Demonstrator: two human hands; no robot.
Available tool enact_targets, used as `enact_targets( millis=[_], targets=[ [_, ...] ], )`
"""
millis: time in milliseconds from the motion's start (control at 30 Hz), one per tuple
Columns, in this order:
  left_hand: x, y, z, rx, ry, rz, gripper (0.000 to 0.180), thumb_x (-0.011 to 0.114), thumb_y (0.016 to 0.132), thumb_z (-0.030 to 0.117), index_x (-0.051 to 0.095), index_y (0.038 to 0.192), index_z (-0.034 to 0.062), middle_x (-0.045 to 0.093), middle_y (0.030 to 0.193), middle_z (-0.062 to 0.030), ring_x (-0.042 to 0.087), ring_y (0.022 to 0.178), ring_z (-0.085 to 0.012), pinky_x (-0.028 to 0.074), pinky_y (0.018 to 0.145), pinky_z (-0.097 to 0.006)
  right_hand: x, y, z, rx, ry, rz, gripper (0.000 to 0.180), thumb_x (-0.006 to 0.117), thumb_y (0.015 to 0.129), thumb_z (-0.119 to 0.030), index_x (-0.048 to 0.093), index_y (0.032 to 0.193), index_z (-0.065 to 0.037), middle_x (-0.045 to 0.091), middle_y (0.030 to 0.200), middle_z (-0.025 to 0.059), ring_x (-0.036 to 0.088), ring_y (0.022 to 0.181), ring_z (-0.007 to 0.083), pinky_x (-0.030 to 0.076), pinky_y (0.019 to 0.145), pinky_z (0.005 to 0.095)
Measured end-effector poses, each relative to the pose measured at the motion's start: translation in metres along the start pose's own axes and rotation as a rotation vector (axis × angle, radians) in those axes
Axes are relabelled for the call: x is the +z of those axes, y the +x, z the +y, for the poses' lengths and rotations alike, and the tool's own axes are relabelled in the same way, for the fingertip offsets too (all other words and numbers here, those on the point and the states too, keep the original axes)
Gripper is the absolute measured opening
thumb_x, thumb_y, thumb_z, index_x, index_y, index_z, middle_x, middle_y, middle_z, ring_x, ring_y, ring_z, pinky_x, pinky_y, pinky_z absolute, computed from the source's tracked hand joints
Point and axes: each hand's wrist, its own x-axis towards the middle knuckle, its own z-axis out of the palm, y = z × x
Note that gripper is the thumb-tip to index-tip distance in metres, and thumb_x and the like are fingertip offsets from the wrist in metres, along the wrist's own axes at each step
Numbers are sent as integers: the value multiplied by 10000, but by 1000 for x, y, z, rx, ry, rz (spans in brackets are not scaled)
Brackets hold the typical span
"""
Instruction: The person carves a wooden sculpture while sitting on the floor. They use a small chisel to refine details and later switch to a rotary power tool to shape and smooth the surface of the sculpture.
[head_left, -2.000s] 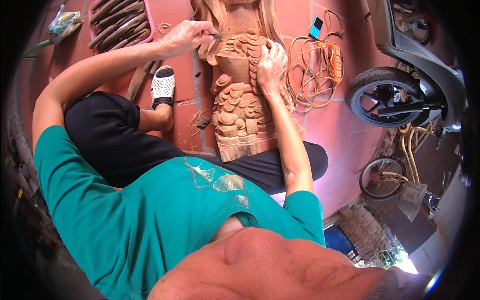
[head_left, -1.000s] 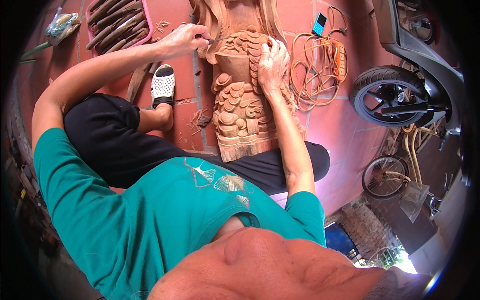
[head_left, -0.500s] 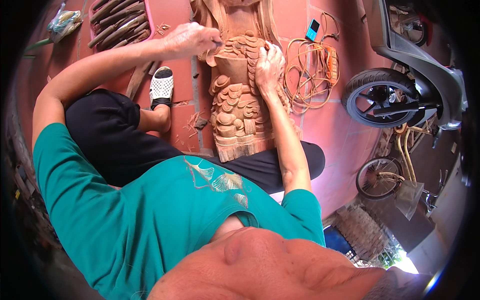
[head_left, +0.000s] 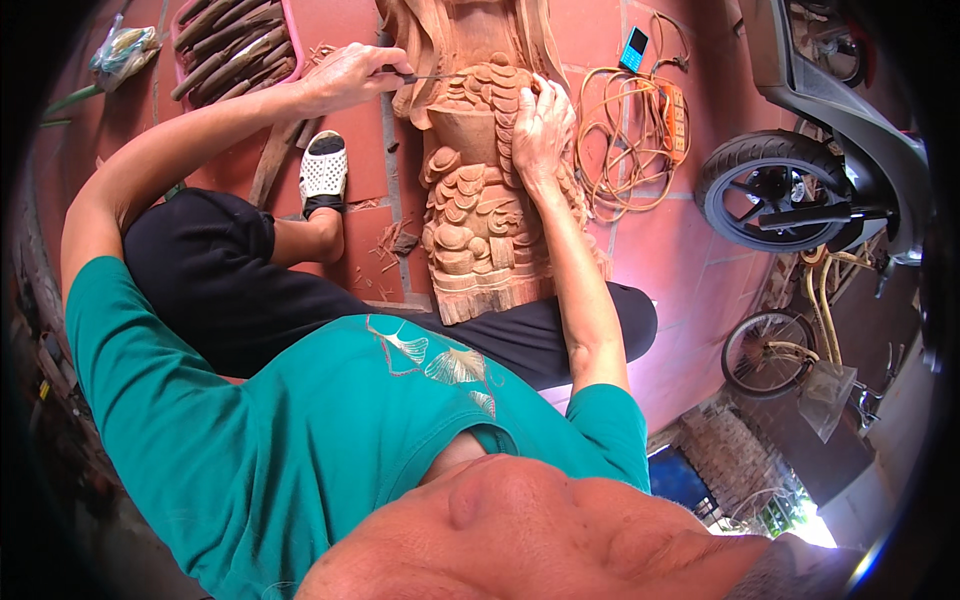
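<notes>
my left hand [head_left: 345, 78] grip closed on chisel [head_left: 425, 77], blade pointing right into wood carving [head_left: 475, 200]; right hand [head_left: 540, 125] flat, steadying it

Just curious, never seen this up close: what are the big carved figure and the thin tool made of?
The carved figure looks like raw, unvarnished wood: matte reddish-brown, with chips scattered on the floor beside it. The thin tool in the left hand seems to be metal, grey and slender, though it is too small to be sure. The right hand rests on the carving.

wood carving [head_left: 480, 190]: reddish, scale-patterned, lying on floor | chisel [head_left: 425, 77]: thin, tip touching carving
</notes>
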Motion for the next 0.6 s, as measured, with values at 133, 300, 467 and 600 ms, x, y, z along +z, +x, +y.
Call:
enact_targets(
  millis=[133,300,467,600],
  targets=[
    [-2,1,0,-99,-26,-55,250,630,921,209,654,1096,33,713,886,-171,699,843,-325,525,734,-402,0,0,1,-2,-16,-6,441,460,1014,-377,511,1351,-98,436,1397,164,362,1317,381,298,1075,533],
    [6,1,-4,-63,-22,-11,255,619,930,224,658,1093,32,707,896,-171,695,844,-308,518,733,-395,0,2,-1,-5,2,-17,440,463,1013,-376,511,1351,-99,438,1396,163,362,1316,382,295,1077,534],
    [0,5,8,-196,-180,-118,242,626,929,228,658,1075,38,694,857,-180,687,817,-314,514,697,-409,0,0,2,0,-11,-3,435,468,1011,-372,513,1349,-102,443,1392,160,362,1317,379,295,1078,530],
    [3,2,3,-43,104,-34,247,631,922,217,655,1055,11,678,775,-137,657,702,-254,504,635,-396,2,0,0,2,-12,-5,433,474,1009,-371,516,1347,-103,444,1398,160,360,1322,378,294,1080,528]
  ],
)
